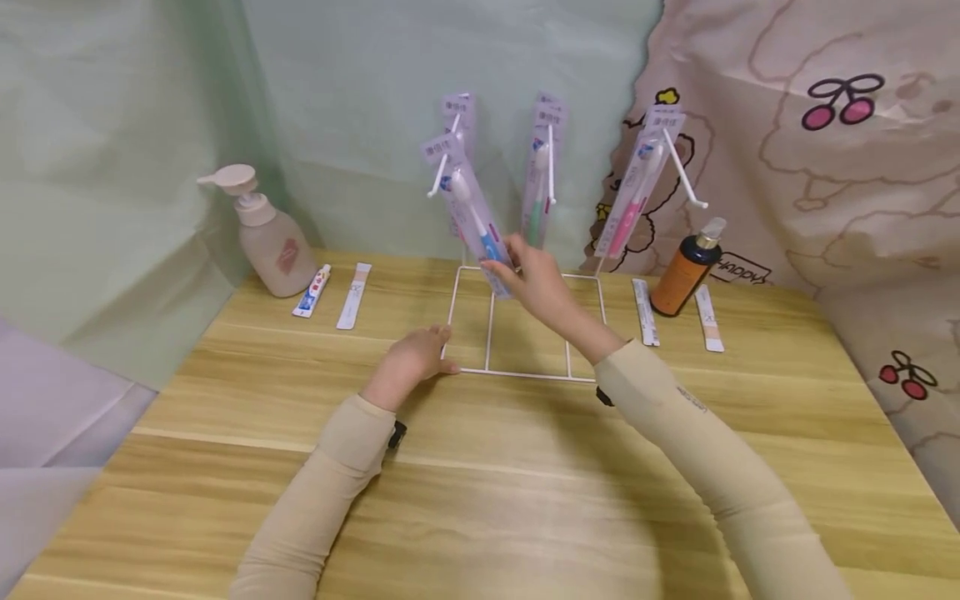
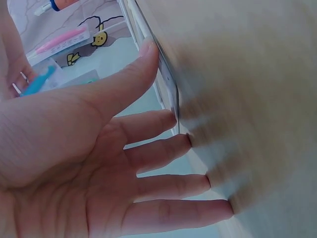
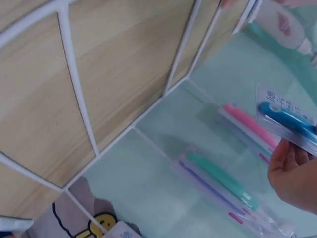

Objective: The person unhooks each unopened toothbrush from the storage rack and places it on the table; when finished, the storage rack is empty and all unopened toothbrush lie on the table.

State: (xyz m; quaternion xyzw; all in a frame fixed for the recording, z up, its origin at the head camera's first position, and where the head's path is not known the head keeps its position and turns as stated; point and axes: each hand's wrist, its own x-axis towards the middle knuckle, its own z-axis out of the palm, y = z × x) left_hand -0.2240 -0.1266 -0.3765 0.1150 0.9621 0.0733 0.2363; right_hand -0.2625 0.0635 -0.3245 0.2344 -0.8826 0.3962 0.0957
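Observation:
My right hand [image 1: 542,282] pinches the lower end of a packaged blue toothbrush [image 1: 468,208]. The top of its clear pack is at the left hook of a white wire rack [image 1: 525,376], and the pack slants down to the right. In the right wrist view, the fingers curl round the pack beside the blue handle [image 3: 292,120]. Spread, straight fingers of my left hand [image 1: 415,358] rest at the rack's front left corner. Its thumb [image 2: 143,62] lies along the wire in the left wrist view, with fingertips on the tabletop.
A packaged green toothbrush [image 1: 536,200] and pink toothbrush [image 1: 628,212] hang from the other hooks; another pack [image 1: 467,112] hangs behind the blue one. Left stand a pump bottle [image 1: 277,254], toothpaste tube [image 1: 311,292] and sachet [image 1: 354,296]. Right are a dark spray bottle [image 1: 684,279] and two sachets [image 1: 646,312].

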